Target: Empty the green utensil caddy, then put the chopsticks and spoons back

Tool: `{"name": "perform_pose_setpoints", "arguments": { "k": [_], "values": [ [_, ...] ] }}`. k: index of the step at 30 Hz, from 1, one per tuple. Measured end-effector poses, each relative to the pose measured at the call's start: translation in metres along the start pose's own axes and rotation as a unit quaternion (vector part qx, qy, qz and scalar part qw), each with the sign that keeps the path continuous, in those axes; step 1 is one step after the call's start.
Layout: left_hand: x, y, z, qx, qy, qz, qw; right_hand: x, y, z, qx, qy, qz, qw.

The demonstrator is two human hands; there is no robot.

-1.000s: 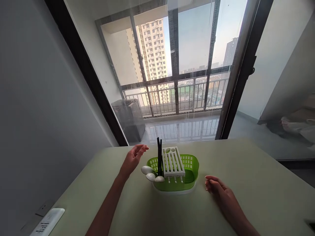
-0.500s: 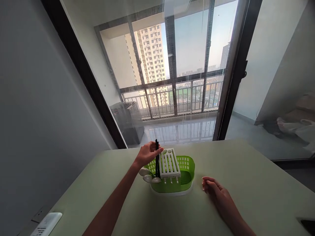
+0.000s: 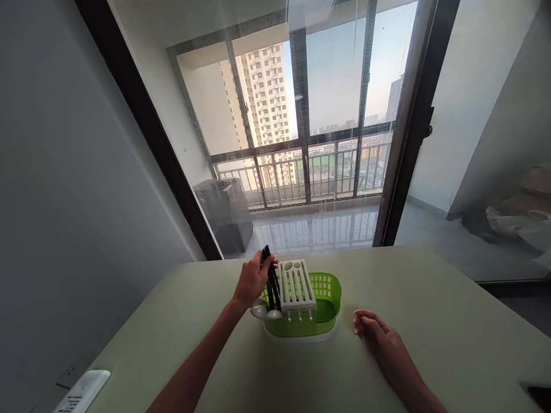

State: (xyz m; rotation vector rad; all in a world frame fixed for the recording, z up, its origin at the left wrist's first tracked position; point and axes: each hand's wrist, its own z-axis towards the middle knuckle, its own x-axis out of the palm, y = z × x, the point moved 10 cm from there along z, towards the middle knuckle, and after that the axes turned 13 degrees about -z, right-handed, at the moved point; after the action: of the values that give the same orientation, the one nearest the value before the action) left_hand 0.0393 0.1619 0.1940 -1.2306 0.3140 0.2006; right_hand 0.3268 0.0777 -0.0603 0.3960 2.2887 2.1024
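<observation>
The left hand (image 3: 253, 279) is closed around the upper part of a pair of black chopsticks (image 3: 271, 284), thumb and fingers wrapped over them just below their tops. The chopsticks stand in the left end of a green drainer basket (image 3: 327, 304), leaning with their tops tilted toward the left and their lower ends down among the white spoons (image 3: 267, 312) that poke out over the basket's left rim. Just right of the chopsticks, a white slotted insert (image 3: 296, 284) sits across the basket; the hand is beside it, and I cannot tell whether it touches it. The basket rests on a white drip tray (image 3: 301, 337) on the pale green table (image 3: 430, 321).

The right hand (image 3: 379, 338) lies on the table to the right of the basket, near but apart from it, fingers loosely curled and holding nothing.

At the table's near left corner lies a white remote control (image 3: 81, 391). Beyond the table a glass sliding door (image 3: 310, 143) shows a balcony railing and tall buildings.

Half a second ago the chopsticks stood upright with the left hand's fingertips just meeting them near the top; a second ago that hand hovered open to their left. Now the grip has closed fully and the sticks have tipped leftward. The right hand has kept its place.
</observation>
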Motion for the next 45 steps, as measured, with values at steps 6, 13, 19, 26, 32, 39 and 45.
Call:
{"name": "perform_pose_setpoints", "arguments": {
  "k": [6,13,19,26,32,39,45],
  "values": [
    [-0.026,0.018,0.005,-0.023,-0.045,-0.078,0.996,-0.001,-0.002,0.002,0.0,-0.006,-0.016,1.0],
    [-0.072,0.042,0.012,-0.063,-0.114,-0.207,0.97,0.0,-0.002,0.0,0.008,0.002,-0.003,1.0],
    [-0.128,0.079,0.006,-0.107,-0.237,-0.328,0.908,-0.002,-0.004,0.0,0.016,0.006,-0.011,1.0],
    [-0.196,0.141,-0.022,-0.19,-0.355,-0.43,0.808,-0.004,0.002,-0.001,0.01,-0.014,-0.052,0.998],
    [-0.215,0.17,-0.071,-0.303,-0.294,-0.419,0.804,-0.005,0.003,-0.002,0.014,-0.017,-0.049,0.999],
    [-0.194,0.162,-0.128,-0.443,-0.08,-0.326,0.831,-0.004,-0.002,0.0,0.013,-0.012,-0.036,0.999],
    [-0.189,0.167,-0.141,-0.441,0.097,-0.057,0.891,-0.005,-0.005,-0.002,0.029,-0.005,-0.033,0.999]
  ]
}}
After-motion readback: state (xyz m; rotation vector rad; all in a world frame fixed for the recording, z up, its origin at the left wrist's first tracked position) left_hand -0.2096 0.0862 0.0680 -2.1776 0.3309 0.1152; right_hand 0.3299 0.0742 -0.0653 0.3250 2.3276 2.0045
